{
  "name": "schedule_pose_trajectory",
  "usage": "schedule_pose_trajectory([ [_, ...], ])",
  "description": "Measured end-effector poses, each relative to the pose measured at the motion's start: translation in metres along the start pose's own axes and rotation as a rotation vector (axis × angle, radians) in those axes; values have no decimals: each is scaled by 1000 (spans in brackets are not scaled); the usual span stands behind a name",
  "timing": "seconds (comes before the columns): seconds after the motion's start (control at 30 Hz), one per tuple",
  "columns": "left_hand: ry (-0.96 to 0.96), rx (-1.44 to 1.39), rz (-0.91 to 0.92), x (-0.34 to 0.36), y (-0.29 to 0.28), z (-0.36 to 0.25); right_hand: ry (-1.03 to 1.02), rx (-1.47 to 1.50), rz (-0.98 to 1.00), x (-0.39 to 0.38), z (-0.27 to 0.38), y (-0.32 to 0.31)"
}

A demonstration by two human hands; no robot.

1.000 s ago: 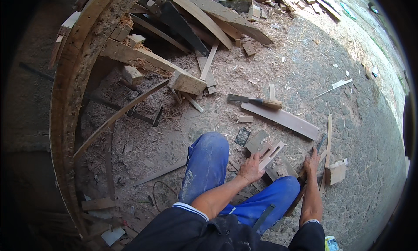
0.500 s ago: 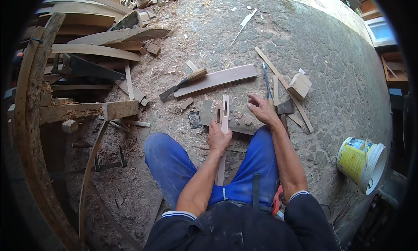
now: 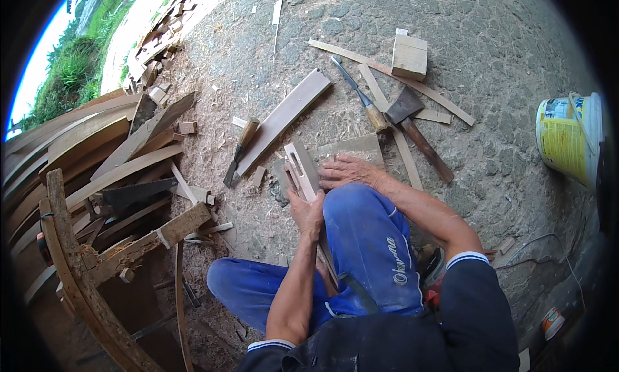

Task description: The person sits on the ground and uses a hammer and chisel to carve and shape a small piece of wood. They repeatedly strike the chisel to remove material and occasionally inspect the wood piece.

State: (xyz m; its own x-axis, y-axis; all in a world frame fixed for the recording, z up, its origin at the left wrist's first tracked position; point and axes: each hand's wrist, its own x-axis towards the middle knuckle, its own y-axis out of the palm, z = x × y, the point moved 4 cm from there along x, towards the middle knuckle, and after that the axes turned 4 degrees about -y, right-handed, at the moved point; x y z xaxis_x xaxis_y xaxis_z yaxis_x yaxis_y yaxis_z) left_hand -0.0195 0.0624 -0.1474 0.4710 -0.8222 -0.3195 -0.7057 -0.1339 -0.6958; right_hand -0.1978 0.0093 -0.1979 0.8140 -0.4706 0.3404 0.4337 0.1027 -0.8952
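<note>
My left hand (image 3: 305, 211) is closed around a pale wooden bar (image 3: 303, 171) with a long slot cut near its far end. The bar slants up from between my legs, and a narrower reddish strip lies along its left side. To the right of the bar, my right hand (image 3: 353, 173) lies low over a flat board (image 3: 366, 146) on the ground, fingers stretched out and apart. Whether its fingertips touch the bar is hard to tell. Ahead, a wide chisel (image 3: 246, 137) rests against a long plank (image 3: 284, 119). A second chisel (image 3: 361, 96) and a hatchet (image 3: 422, 141) lie to the right.
Thin wooden strips (image 3: 403, 149) and a wood block (image 3: 409, 57) lie beyond the hatchet. A white and yellow bucket (image 3: 567, 140) lies tipped at far right. On the left are stacked curved planks (image 3: 122, 146), a handsaw (image 3: 138, 193) and a rough wooden frame (image 3: 71, 243). Shavings cover the ground.
My right hand has come down from its raised place onto the board beside the bar. The view has turned, and my right knee now stands nearer the bar. My left hand keeps its grip.
</note>
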Motion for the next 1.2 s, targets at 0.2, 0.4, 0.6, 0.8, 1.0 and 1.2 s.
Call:
schedule_pose_trajectory([
  [0.2,-45,86,-19,-4,0,-6,634,-304,-28,-19,-40,-31],
  [0.4,-155,13,26,-11,-1,-7,1054,351,-422,-27,-55,-130],
  [0.6,-148,-38,51,-7,-3,-9,672,-17,218,39,34,-126],
  [0.8,-121,-136,14,-8,6,2,683,-107,355,53,18,-105],
  [1.0,58,-236,-42,-15,-30,-12,703,-140,456,60,10,-93],
  [1.2,477,-303,-209,-48,-160,-27,724,-148,465,58,1,-85],
])
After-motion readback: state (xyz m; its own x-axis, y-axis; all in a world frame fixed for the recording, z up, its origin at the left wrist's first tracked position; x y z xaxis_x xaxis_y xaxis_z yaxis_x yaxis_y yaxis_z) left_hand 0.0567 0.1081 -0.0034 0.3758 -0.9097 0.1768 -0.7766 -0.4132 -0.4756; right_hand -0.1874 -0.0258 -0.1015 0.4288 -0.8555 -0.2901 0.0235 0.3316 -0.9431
